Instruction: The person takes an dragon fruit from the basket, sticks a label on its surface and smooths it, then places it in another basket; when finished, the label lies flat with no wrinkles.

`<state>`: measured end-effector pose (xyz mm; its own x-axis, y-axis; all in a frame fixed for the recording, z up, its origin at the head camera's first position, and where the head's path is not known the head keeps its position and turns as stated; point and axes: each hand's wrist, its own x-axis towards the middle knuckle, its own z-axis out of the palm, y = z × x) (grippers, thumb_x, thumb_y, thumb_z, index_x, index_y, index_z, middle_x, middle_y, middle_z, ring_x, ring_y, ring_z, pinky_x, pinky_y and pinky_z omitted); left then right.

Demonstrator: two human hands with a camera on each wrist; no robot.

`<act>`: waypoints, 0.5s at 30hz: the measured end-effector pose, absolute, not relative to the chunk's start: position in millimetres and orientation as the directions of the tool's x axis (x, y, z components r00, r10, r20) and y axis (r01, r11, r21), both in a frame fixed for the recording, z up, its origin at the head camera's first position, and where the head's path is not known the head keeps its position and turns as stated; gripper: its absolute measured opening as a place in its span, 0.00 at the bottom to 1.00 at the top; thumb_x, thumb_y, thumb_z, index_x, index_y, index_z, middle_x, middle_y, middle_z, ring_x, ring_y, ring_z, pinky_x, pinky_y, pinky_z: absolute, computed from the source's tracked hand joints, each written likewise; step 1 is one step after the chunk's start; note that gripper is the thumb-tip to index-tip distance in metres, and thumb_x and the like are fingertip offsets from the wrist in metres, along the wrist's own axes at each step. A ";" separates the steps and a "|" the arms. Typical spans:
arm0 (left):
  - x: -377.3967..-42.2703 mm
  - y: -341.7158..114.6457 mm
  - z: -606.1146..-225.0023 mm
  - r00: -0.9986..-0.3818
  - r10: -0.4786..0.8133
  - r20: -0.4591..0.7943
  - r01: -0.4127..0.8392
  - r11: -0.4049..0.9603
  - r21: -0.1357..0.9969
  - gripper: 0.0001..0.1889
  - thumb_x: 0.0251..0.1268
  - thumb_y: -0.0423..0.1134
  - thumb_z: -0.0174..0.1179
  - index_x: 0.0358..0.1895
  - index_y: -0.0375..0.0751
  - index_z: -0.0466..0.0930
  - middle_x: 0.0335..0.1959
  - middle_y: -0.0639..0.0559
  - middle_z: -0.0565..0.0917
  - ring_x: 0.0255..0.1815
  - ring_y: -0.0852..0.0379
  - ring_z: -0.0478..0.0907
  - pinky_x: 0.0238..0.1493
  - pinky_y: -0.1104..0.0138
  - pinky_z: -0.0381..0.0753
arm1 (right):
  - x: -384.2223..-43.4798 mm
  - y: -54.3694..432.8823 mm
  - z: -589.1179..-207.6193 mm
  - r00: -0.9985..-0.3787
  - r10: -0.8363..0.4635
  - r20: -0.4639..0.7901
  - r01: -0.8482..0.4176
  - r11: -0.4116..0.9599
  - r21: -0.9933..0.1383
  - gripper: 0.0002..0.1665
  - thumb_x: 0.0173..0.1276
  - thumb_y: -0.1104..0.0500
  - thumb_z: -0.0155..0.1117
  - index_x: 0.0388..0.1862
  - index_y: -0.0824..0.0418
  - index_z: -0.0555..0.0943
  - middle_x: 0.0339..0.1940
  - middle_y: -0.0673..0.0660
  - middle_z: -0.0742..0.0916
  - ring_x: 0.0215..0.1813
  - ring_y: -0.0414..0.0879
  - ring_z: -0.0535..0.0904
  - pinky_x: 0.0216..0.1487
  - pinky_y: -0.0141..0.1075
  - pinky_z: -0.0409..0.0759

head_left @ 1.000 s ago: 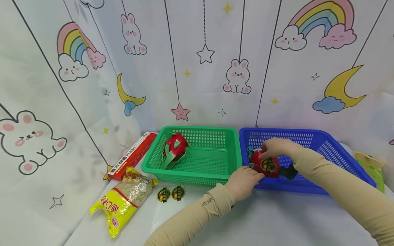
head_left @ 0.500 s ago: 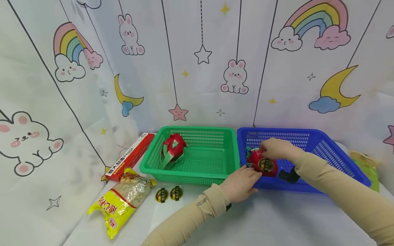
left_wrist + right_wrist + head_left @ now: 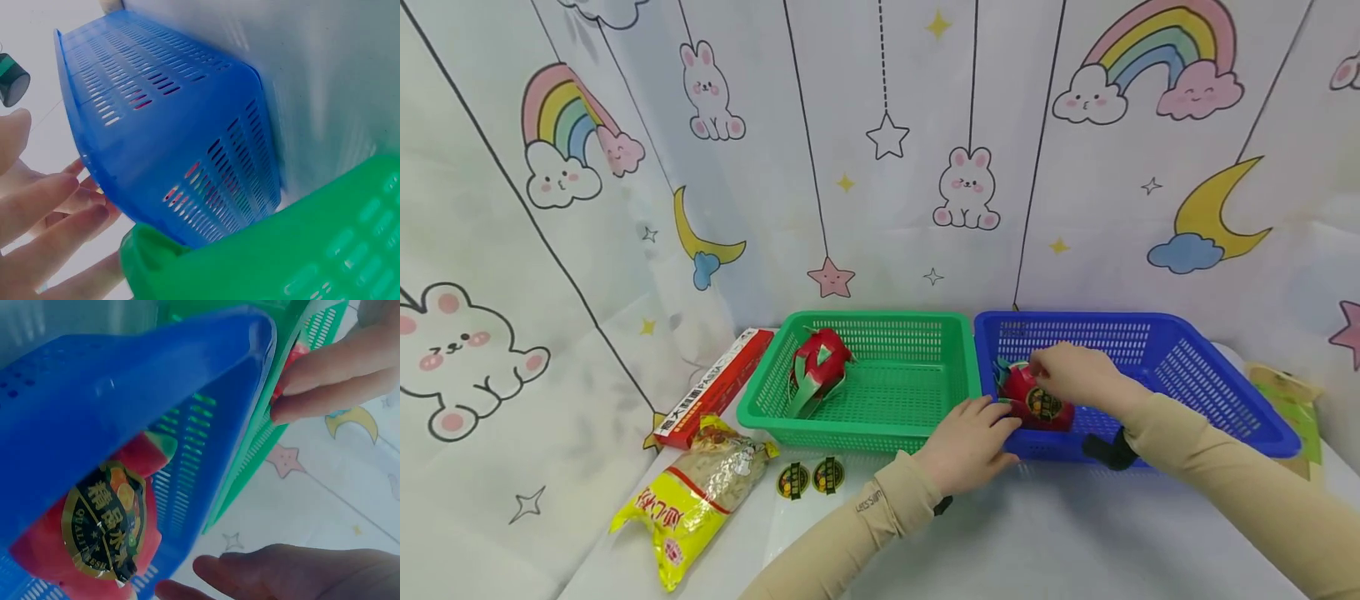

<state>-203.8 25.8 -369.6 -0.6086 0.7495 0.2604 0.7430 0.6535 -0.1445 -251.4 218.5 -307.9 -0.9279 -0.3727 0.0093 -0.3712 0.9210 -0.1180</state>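
Observation:
A red dragon fruit with a round black-and-gold label lies in the left end of the blue basket. Just above it is my right hand. In the right wrist view, the right thumb and fingers look extended and apart from the fruit. My left hand has its fingers spread over the front rims where the blue and green baskets meet. The left wrist view shows these fingers straight beside the rims; contact is hard to tell. Another dragon fruit sits in the green basket.
Two matching round labels sit on a clear sheet at the front left. A yellow bag of pasta and a red pasta box lie left of the green basket. A green-and-tan package shows behind the blue basket's right side.
My left hand has drawn back a little to the left from the blue rim. The right hand stays over the labelled dragon fruit with only a slight shift. The view has turned slightly.

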 end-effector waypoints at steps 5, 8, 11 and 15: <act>-196.2 17.2 -369.1 -0.544 0.778 0.315 0.764 0.614 -0.196 0.21 0.64 0.55 0.52 0.56 0.52 0.76 0.55 0.56 0.77 0.60 0.55 0.71 0.61 0.62 0.70 | -241.5 215.7 -309.0 -0.929 -0.362 0.081 -0.370 0.920 -0.130 0.09 0.61 0.63 0.58 0.39 0.65 0.80 0.27 0.55 0.84 0.21 0.41 0.72 0.20 0.33 0.74; -192.6 14.1 -368.6 -0.506 0.788 0.350 0.772 0.595 -0.225 0.20 0.64 0.55 0.53 0.54 0.52 0.77 0.54 0.56 0.78 0.58 0.55 0.72 0.59 0.63 0.71 | -234.8 214.2 -310.7 -0.922 -0.366 0.124 -0.381 0.913 -0.144 0.07 0.61 0.62 0.60 0.37 0.64 0.80 0.25 0.53 0.83 0.22 0.41 0.72 0.20 0.32 0.75; -190.3 12.8 -367.4 -0.482 0.789 0.381 0.773 0.588 -0.238 0.19 0.64 0.56 0.53 0.53 0.52 0.78 0.53 0.56 0.78 0.57 0.56 0.73 0.58 0.65 0.72 | -227.0 212.0 -312.9 -0.916 -0.372 0.149 -0.395 0.903 -0.168 0.05 0.61 0.61 0.61 0.35 0.61 0.80 0.21 0.50 0.81 0.21 0.40 0.70 0.19 0.30 0.73; -186.9 11.5 -365.3 -0.481 0.786 0.389 0.767 0.592 -0.247 0.19 0.64 0.56 0.53 0.52 0.52 0.78 0.52 0.57 0.79 0.55 0.57 0.73 0.57 0.66 0.72 | -216.1 208.7 -315.9 -0.911 -0.370 0.179 -0.402 0.895 -0.195 0.03 0.62 0.60 0.61 0.33 0.59 0.80 0.18 0.47 0.76 0.19 0.38 0.67 0.17 0.29 0.68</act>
